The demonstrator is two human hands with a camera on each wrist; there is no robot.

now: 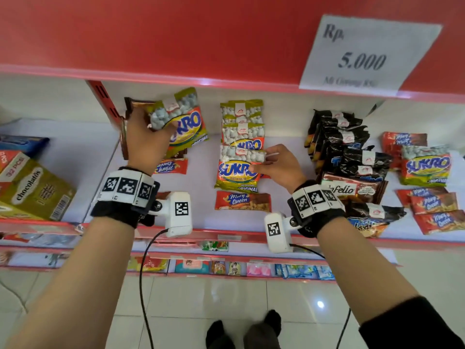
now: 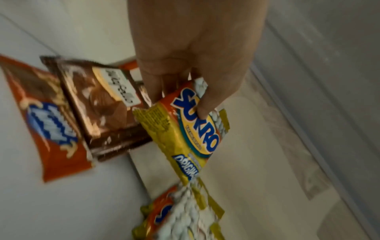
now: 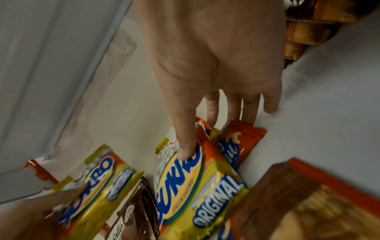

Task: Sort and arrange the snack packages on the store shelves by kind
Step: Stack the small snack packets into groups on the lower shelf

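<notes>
On the white shelf (image 1: pixel 201 222), my left hand (image 1: pixel 161 129) grips a yellow-orange Sukro bag (image 1: pixel 183 122) by its clear top and holds it tilted above the shelf's left part. In the left wrist view the thumb presses that lifted Sukro bag (image 2: pixel 193 129). To the right a row of overlapping Sukro bags (image 1: pixel 241 132) runs back to front. My right hand (image 1: pixel 261 159) pinches the front Sukro bag (image 1: pixel 237 173) at its right edge. In the right wrist view the thumb lies on this front bag (image 3: pixel 197 186), and the fingers reach under it.
Brown wafer packs (image 1: pixel 125 127) stand behind my left hand. Red Mary Queen bars (image 1: pixel 242 201) lie loose on the shelf. Black snack bags (image 1: pixel 339 139), one more Sukro bag (image 1: pixel 425 167) and more red bars (image 1: pixel 435 210) fill the right. A chocolatos box (image 1: pixel 32 187) sits far left.
</notes>
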